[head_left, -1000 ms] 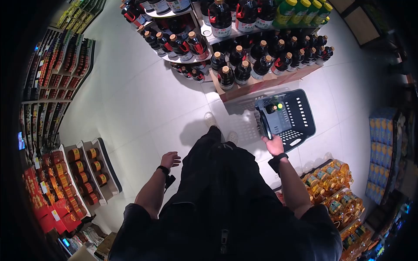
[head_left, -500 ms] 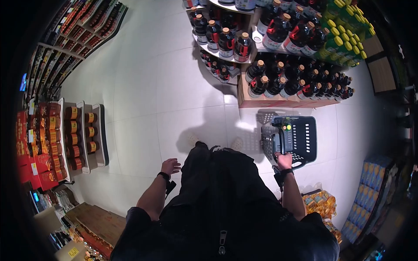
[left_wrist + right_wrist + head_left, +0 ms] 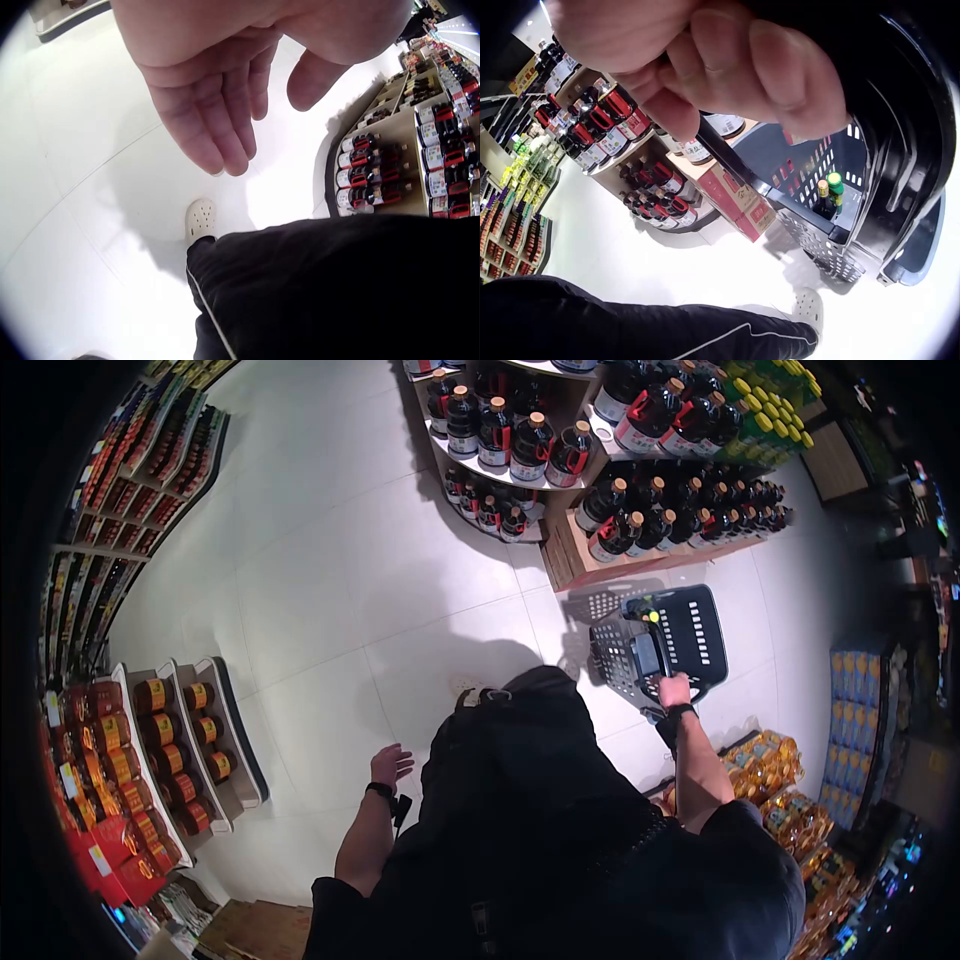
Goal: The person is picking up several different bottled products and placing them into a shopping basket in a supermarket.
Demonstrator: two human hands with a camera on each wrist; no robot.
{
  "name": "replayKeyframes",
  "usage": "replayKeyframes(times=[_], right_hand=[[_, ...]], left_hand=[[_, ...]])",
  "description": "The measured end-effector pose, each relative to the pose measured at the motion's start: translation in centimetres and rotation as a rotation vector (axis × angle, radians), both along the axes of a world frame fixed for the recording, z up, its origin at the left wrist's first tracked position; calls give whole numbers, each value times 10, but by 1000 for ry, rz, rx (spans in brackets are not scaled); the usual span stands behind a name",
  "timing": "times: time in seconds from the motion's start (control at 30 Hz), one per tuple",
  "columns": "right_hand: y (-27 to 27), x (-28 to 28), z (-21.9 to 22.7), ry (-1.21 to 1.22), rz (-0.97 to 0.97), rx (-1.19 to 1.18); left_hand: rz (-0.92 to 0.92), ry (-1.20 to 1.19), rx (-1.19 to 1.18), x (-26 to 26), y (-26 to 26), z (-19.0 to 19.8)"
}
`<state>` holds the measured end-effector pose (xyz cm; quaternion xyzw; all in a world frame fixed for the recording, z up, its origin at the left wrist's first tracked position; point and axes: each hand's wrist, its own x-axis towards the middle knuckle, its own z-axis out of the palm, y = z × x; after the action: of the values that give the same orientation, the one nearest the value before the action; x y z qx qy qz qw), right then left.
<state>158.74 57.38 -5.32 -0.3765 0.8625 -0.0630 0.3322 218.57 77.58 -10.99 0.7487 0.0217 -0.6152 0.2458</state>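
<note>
I see a shopper's right hand point(image 3: 673, 690) curled firmly round the handle point(image 3: 735, 161) of a dark plastic basket point(image 3: 713, 625), the fingers wrapped over and closed on the bar. The basket is out to the person's right; from here I can't tell whether its base touches the floor. Inside it stand two bottles, one with a green cap point(image 3: 835, 182) and one with a brownish cap point(image 3: 823, 187).

The left hand point(image 3: 391, 763) hangs well to the left of the basket, loose and holding nothing, its fingers a little bent and the thumb apart.

Just beyond the basket, dark bottles point(image 3: 660, 525) with tan caps stand in rows on a cardboard base point(image 3: 575, 565), with yellow-capped green bottles point(image 3: 770, 420) farther behind. Bottles of golden oil point(image 3: 760, 765) sit on the basket's near side, and stacked blue-and-yellow packs point(image 3: 855, 690) stand to its right. Far to the basket's left, a tiered rack point(image 3: 225, 800) holds brown jars point(image 3: 165, 730).
</note>
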Motion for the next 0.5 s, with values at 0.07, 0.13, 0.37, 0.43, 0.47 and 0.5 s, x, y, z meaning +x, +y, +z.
replayKeyframes(times=[0.07,0.13,0.37,0.43,0.47,0.5], right_hand=[[2,24,-4,35,5,11],[11,43,-9,-23,-26,-24],[14,123,-14,-75,-2,26],[27,141,-21,-29,74,-33],[30,155,-23,-50,52,-4],[32,166,-23,-67,34,28]], left_hand=[[37,-33,-55,29,-9,2],[26,-20,-68,51,-12,4],[55,-29,-87,87,-20,1],[25,-5,-77,92,-19,0],[29,-7,-80,100,-20,-1],[13,4,-75,104,-17,-3]])
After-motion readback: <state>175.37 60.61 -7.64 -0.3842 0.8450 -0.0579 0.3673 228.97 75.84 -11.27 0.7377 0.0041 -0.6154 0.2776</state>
